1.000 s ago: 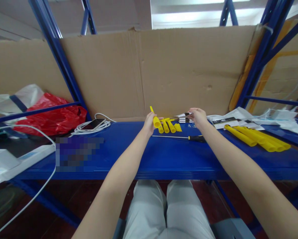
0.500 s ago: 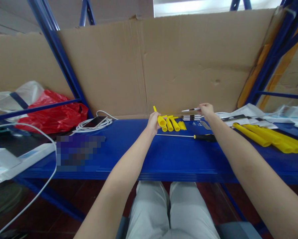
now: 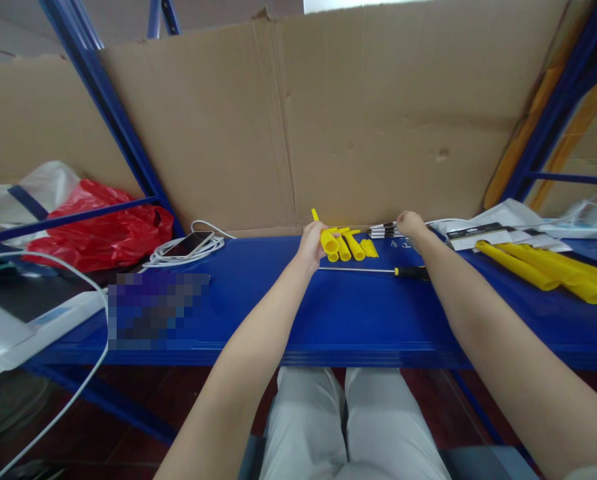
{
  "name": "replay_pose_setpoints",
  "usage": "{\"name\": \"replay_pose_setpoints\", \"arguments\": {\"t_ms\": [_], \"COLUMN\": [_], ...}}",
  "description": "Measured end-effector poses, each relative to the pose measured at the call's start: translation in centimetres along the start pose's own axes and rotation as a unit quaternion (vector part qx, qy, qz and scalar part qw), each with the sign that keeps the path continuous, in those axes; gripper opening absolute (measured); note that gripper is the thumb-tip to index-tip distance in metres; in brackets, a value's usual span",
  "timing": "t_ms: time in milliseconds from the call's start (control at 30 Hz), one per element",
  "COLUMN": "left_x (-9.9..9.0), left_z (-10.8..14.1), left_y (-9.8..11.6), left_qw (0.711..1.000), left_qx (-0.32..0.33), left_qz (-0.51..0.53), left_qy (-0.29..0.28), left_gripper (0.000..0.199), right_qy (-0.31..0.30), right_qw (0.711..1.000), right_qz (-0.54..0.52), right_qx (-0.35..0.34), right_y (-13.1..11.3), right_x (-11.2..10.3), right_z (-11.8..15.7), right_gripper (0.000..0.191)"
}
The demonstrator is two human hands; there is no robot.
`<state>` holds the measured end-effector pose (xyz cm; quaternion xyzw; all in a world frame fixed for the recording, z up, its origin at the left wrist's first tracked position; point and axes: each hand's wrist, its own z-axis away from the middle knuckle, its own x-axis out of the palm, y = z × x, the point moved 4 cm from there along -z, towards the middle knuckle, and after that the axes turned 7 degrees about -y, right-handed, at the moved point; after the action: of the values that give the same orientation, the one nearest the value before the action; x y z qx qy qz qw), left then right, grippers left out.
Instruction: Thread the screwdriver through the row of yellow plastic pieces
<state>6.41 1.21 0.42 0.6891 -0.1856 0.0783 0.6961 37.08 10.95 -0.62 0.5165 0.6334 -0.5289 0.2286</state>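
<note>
My left hand (image 3: pixel 311 248) is closed round a yellow funnel-shaped tube (image 3: pixel 329 244). Its wide mouth faces me and its narrow stem sticks up behind the fingers. Just right of that hand several similar yellow tubes (image 3: pixel 351 245) lie on the blue shelf, with a small yellow piece (image 3: pixel 370 249) beside them. My right hand (image 3: pixel 409 223) has its fingers pinched at the right end of a row of thin white-and-black sticks (image 3: pixel 382 231), apparently on the topmost one; the fingertips are partly hidden. In front lies a screwdriver (image 3: pixel 411 273) with a black-and-yellow handle and long shaft.
Large yellow tubes (image 3: pixel 548 270) and white packets (image 3: pixel 483 235) lie at the right. At left are a phone (image 3: pixel 188 245) on a coiled white cable (image 3: pixel 161 257), a red plastic bag (image 3: pixel 108 217) and a white power strip (image 3: pixel 43 333). Cardboard (image 3: pixel 368 120) stands behind.
My right hand has lowered the white-and-black stick from above the row onto it. My left hand keeps hold of the yellow funnel-shaped tube. The view has tilted down slightly.
</note>
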Motion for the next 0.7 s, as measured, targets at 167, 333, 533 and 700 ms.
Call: {"name": "replay_pose_setpoints", "arguments": {"t_ms": [167, 333, 533, 700], "left_x": [0.2, 0.3, 0.2, 0.2], "left_z": [0.0, 0.0, -0.1, -0.1], "left_y": [0.0, -0.1, -0.2, -0.2], "left_qw": [1.000, 1.000, 1.000, 1.000], "left_qx": [-0.001, -0.006, -0.008, -0.006], "left_qz": [0.008, 0.018, -0.001, -0.002], "left_qy": [-0.010, -0.011, -0.015, -0.017], "left_gripper": [0.023, 0.025, 0.024, 0.033], "right_qy": [-0.042, -0.066, -0.061, -0.062], "right_qw": [0.993, 0.989, 0.989, 0.991], "right_qz": [0.111, 0.128, 0.133, 0.122], "right_qx": [0.027, 0.026, 0.030, 0.011], "right_y": [-0.3, -0.7, -0.1, -0.2], "right_x": [-0.1, -0.2, 0.2, 0.3], "right_z": [0.8, 1.3, 1.0, 0.8], "right_gripper": [0.032, 0.036, 0.038, 0.045]}}
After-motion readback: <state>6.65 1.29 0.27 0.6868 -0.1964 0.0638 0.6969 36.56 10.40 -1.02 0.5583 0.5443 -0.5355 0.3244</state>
